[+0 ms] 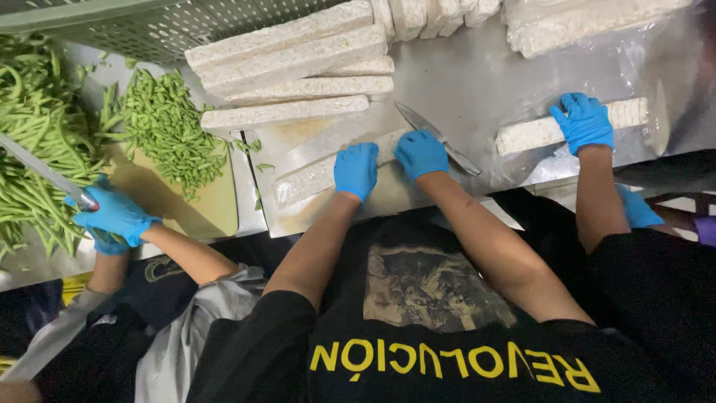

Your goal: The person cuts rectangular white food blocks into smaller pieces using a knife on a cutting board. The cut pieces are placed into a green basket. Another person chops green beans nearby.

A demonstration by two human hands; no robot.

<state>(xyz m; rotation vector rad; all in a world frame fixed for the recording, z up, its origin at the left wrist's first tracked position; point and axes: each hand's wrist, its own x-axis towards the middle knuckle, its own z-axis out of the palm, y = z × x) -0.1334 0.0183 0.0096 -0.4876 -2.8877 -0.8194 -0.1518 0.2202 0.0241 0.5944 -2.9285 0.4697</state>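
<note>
Surface: a stainless-steel worktable (477,82) fills the frame, its sheen catching overhead light.
Top left: a pale green perforated crate (149,26) rests at the table's edge.
Below: shadowed, indistinct.

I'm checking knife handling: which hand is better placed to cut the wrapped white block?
Probably right: the right hand holds the knife beside the wrapped block, while the left hand rests on it.

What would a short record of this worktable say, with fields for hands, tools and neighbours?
Left hand: blue-gloved, on wrapped white block
Right hand: blue-gloved, at knife; grip unclear
Behind: stacked white blocks
Left neighbour: gloved hand, long knife, chopped green beans
Right neighbour: second gloved hand on another block
</note>
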